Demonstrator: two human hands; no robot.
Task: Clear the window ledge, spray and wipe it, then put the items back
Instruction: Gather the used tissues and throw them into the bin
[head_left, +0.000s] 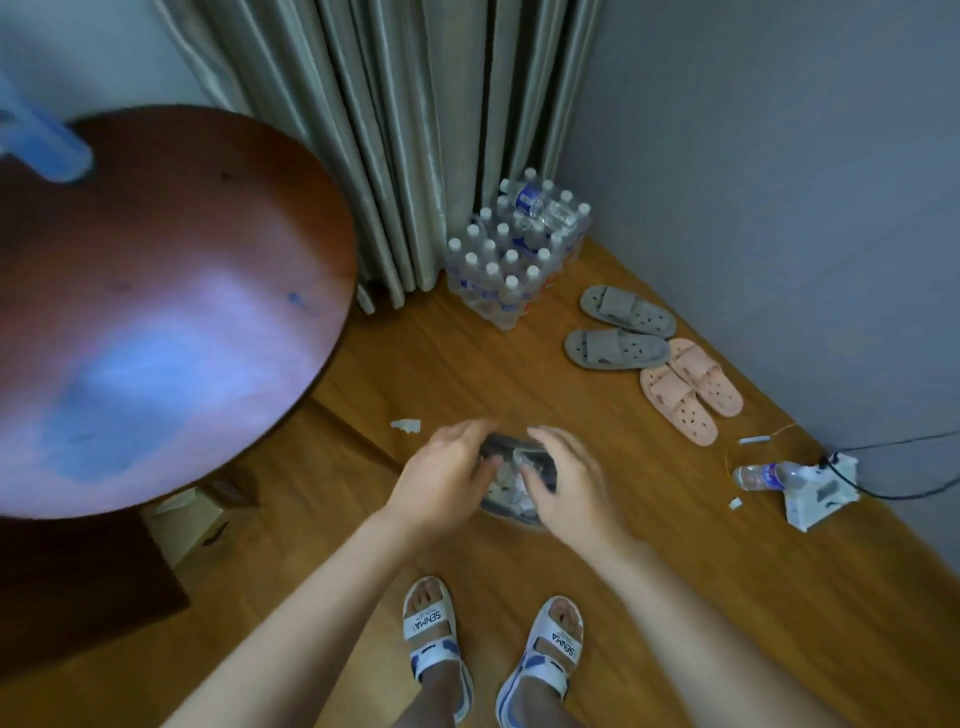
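Both hands meet over a small dark bin (519, 488) of crumpled waste on the wood floor (675, 597). The left hand (441, 483) curls its fingers over the near-left rim; the right hand (563, 493) curls over the right rim, though blur hides the exact grip. Bare floor lies beyond the fingertips; the round table (156, 312) edge lies left of them

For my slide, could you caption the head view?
Both hands reach into a small bin on the floor.
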